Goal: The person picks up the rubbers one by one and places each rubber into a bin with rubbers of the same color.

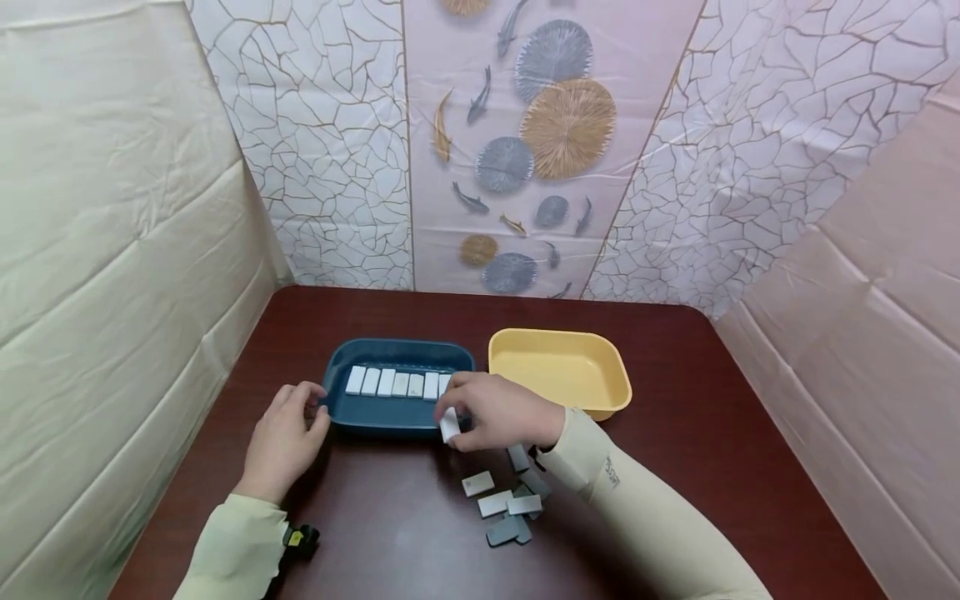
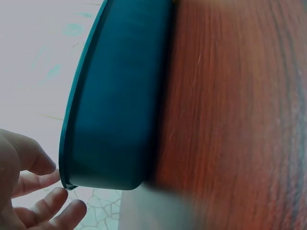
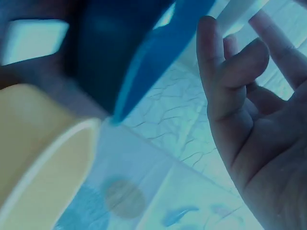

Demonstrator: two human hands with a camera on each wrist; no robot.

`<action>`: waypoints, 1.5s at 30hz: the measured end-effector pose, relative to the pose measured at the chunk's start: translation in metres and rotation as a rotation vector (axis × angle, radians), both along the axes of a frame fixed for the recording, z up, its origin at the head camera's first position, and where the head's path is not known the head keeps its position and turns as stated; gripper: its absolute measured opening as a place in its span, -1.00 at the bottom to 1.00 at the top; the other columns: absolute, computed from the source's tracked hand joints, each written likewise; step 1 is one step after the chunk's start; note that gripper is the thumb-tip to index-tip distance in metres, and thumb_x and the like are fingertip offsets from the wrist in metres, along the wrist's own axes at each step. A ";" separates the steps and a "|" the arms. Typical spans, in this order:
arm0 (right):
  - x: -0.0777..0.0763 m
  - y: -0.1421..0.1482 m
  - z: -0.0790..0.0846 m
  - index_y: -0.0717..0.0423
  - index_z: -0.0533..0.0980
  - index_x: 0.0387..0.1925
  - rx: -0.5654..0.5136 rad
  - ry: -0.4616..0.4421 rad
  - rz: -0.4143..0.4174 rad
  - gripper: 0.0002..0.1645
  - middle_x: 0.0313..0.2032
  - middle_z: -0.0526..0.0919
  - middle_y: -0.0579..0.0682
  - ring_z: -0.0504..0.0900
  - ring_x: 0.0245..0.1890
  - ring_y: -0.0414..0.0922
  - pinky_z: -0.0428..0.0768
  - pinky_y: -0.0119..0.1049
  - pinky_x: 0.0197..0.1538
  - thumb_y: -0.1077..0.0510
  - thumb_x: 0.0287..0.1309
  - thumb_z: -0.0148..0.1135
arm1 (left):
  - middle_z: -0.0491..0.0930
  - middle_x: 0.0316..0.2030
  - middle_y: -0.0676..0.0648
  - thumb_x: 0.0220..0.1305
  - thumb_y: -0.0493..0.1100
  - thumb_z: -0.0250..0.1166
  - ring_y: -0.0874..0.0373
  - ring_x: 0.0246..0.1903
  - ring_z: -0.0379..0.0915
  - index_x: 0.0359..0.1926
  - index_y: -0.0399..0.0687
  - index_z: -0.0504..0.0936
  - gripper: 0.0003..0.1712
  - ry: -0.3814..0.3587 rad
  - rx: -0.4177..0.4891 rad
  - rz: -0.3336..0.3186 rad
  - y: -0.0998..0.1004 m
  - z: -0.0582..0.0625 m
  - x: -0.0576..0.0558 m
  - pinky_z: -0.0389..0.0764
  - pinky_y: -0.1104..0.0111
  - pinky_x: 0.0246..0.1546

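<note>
My right hand (image 1: 495,408) pinches a white rectangular tile (image 1: 449,425) between thumb and fingers, over the front right rim of the blue tray (image 1: 375,410). Inside that tray stands a row of several white tiles (image 1: 386,382); its right end is partly behind my right hand. The right wrist view catches only part of the held tile (image 3: 237,14), at the top edge. At the tray's left end is my left hand (image 1: 288,437), fingers loosely bent. In the left wrist view its fingertips (image 2: 57,196) are close by the tray's rim; contact is unclear.
Right of the blue tray stands a yellow tray (image 1: 558,367). In front of them, under and beside my right forearm, lies a loose pile of grey tiles (image 1: 502,532) and white tiles (image 1: 495,503). Fabric walls surround the dark wooden table (image 1: 390,533) at the back and sides.
</note>
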State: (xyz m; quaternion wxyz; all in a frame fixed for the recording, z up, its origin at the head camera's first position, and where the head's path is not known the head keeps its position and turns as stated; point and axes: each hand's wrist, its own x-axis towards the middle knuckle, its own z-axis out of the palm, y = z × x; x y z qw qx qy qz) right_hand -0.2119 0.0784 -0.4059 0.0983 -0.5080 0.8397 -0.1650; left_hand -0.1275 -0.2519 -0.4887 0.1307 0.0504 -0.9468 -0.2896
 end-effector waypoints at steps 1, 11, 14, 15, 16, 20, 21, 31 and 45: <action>-0.001 -0.005 0.003 -0.04 0.78 0.08 -0.011 -0.010 -0.009 -0.66 -0.03 0.63 -0.13 0.70 -0.13 -0.14 0.62 -0.36 -0.12 0.02 0.31 0.52 | 0.56 -0.04 -0.25 0.55 -0.20 0.29 -0.14 -0.12 0.59 0.17 -0.20 0.63 -0.72 0.001 0.003 -0.003 0.000 0.000 -0.001 0.66 -0.12 -0.07; -0.026 -0.081 -0.005 0.03 0.75 0.19 -0.067 -0.100 -0.124 -0.60 0.03 0.66 -0.04 0.73 -0.08 -0.17 0.66 -0.40 -0.02 0.04 0.38 0.54 | 0.60 -0.07 -0.25 0.52 -0.21 0.35 -0.13 -0.16 0.60 0.06 -0.22 0.71 -0.79 0.009 0.012 0.000 0.001 -0.001 -0.002 0.70 -0.11 -0.07; -0.032 -0.106 -0.021 0.05 0.72 0.23 -0.033 -0.102 -0.167 -0.52 0.04 0.69 -0.04 0.70 -0.14 -0.25 0.66 -0.44 -0.06 0.02 0.35 0.58 | 0.61 -0.06 -0.24 0.52 -0.19 0.37 -0.12 -0.16 0.62 0.05 -0.21 0.72 -0.79 0.003 0.014 -0.007 0.001 -0.002 -0.002 0.72 -0.10 -0.06; -0.033 -0.113 -0.026 0.07 0.71 0.24 -0.020 -0.098 -0.186 -0.49 0.04 0.70 -0.05 0.69 -0.16 -0.27 0.66 -0.43 -0.07 0.02 0.34 0.60 | 0.61 -0.06 -0.24 0.52 -0.18 0.38 -0.12 -0.16 0.62 0.05 -0.21 0.72 -0.79 0.002 0.017 -0.012 0.002 -0.002 -0.002 0.72 -0.10 -0.06; -0.033 -0.120 -0.031 0.07 0.70 0.25 -0.008 -0.087 -0.203 -0.46 0.04 0.72 -0.04 0.68 -0.19 -0.28 0.66 -0.43 -0.07 0.01 0.32 0.62 | 0.61 -0.07 -0.24 0.52 -0.18 0.38 -0.11 -0.16 0.63 0.05 -0.20 0.72 -0.79 0.004 0.019 -0.016 0.002 -0.002 -0.002 0.73 -0.10 -0.07; -0.033 -0.141 -0.045 0.07 0.69 0.17 0.030 -0.031 -0.253 -0.48 -0.02 0.77 -0.06 0.65 -0.25 -0.29 0.64 -0.42 -0.09 0.02 0.25 0.67 | 0.61 -0.09 -0.21 0.53 -0.19 0.38 -0.09 -0.18 0.62 0.04 -0.19 0.73 -0.80 0.020 0.026 -0.030 0.006 -0.002 -0.002 0.72 -0.07 -0.11; -0.033 -0.145 -0.047 0.07 0.71 0.12 0.033 -0.022 -0.255 -0.52 -0.07 0.77 -0.07 0.64 -0.27 -0.29 0.64 -0.41 -0.11 0.03 0.25 0.67 | 0.61 -0.10 -0.21 0.52 -0.19 0.38 -0.08 -0.19 0.62 0.04 -0.18 0.73 -0.81 0.027 0.027 -0.029 0.006 -0.003 -0.002 0.71 -0.06 -0.12; -0.029 -0.165 -0.066 -0.07 0.84 -0.10 0.082 0.018 -0.294 -0.81 -0.19 0.82 -0.19 0.72 -0.28 -0.30 0.67 -0.41 -0.15 0.02 0.29 0.64 | 0.60 -0.13 -0.15 0.53 -0.19 0.35 -0.04 -0.21 0.59 0.03 -0.14 0.72 -0.84 0.053 0.020 -0.036 0.009 -0.004 0.000 0.62 -0.04 -0.15; -0.028 -0.182 -0.068 -0.08 0.85 -0.11 0.117 0.014 -0.280 -0.86 -0.15 0.83 -0.19 0.74 -0.23 -0.29 0.68 -0.41 -0.12 0.04 0.34 0.59 | 0.64 -0.12 -0.17 0.55 -0.18 0.33 -0.09 -0.16 0.62 0.05 -0.13 0.71 -0.82 0.057 0.014 -0.020 0.001 -0.008 0.004 0.64 -0.08 -0.12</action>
